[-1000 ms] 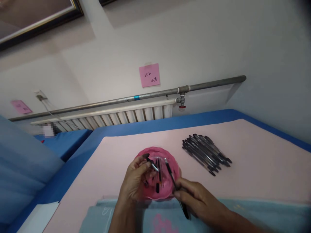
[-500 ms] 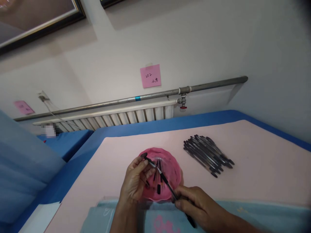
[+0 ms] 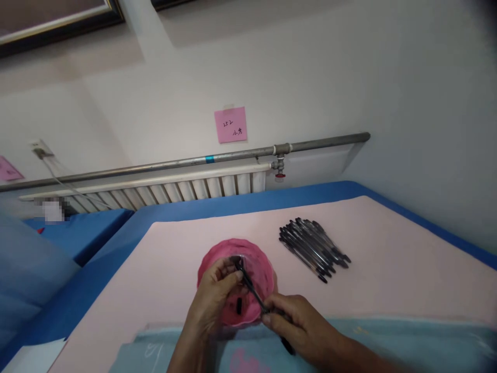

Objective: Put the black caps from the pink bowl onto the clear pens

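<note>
Over a pink scalloped bowl [image 3: 267, 269], my left hand [image 3: 213, 290] pinches the upper end of a black pen [image 3: 254, 291]. A dark piece shows at that end; whether it is separate from the pen, I cannot tell. My right hand [image 3: 301, 321] is wrapped round the barrel, with the black lower end sticking out below the fingers. The pen slants between both hands. Inside the bowl lies a small black piece [image 3: 239, 305], which looks like a pen cap. My left hand hides much of the bowl's contents. A pile of black-capped clear pens [image 3: 308, 247] lies to the right.
A pale pink sheet [image 3: 163, 254] covers the blue-edged table [image 3: 209, 204]. Folded blue-green cloth [image 3: 373, 339] lies along the near side. Behind stand a white radiator [image 3: 194, 189] and a metal pipe [image 3: 163, 167]. White paper [image 3: 34, 357] rests at lower left.
Both hands have come slightly lower over the bowl, and the pen's upper end has dropped with them. The silvery stretch near my left fingers no longer shows. The view has shifted a little.
</note>
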Tool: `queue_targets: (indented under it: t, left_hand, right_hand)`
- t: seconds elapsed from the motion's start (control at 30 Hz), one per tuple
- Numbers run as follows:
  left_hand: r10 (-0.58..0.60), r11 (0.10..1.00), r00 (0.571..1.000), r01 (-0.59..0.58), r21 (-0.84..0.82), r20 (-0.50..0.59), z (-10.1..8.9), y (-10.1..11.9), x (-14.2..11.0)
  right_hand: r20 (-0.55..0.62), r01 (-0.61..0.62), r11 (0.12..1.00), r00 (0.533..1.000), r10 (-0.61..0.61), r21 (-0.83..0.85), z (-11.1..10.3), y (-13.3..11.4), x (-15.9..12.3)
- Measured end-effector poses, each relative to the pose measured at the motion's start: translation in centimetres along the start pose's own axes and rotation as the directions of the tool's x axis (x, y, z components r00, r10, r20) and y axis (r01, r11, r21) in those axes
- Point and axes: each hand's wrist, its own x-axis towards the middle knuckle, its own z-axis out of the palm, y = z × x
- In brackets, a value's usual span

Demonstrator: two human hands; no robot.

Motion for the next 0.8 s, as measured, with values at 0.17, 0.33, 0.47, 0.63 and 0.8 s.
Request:
queue_targets:
  t: [0.17, 0.33, 0.47, 0.63, 0.8]
  left_hand:
    - [-0.001, 0.997, 0.997, 0.007, 0.077, -0.080, -0.1, 0.1, 0.0]
    - [0.066, 0.979, 0.983, -0.031, 0.201, -0.170, -1.3, 0.2, 0.4]
    - [0.144, 0.945, 0.951, -0.050, 0.325, -0.275, -2.9, 0.2, 1.0]
    - [0.201, 0.844, 0.939, -0.021, 0.535, -0.280, -3.7, 0.0, 1.3]
    - [0.301, 0.461, 0.935, 0.030, 0.887, -0.188, -2.9, -0.6, 1.4]
  right_hand:
    - [-0.170, -0.066, 0.954, 0.985, 0.016, -0.293, -2.3, 0.5, 0.6]
    - [-0.329, -0.299, 0.698, 0.940, 0.096, -0.651, -5.1, 2.5, 1.3]
    - [-0.371, -0.351, 0.628, 0.923, 0.106, -0.694, -6.1, 3.5, 1.6]
    - [-0.438, -0.393, 0.562, 0.897, 0.059, -0.728, -6.2, 3.1, 1.6]
    - [-0.367, -0.203, 0.660, 0.923, -0.118, -0.723, -4.5, 2.6, 1.1]
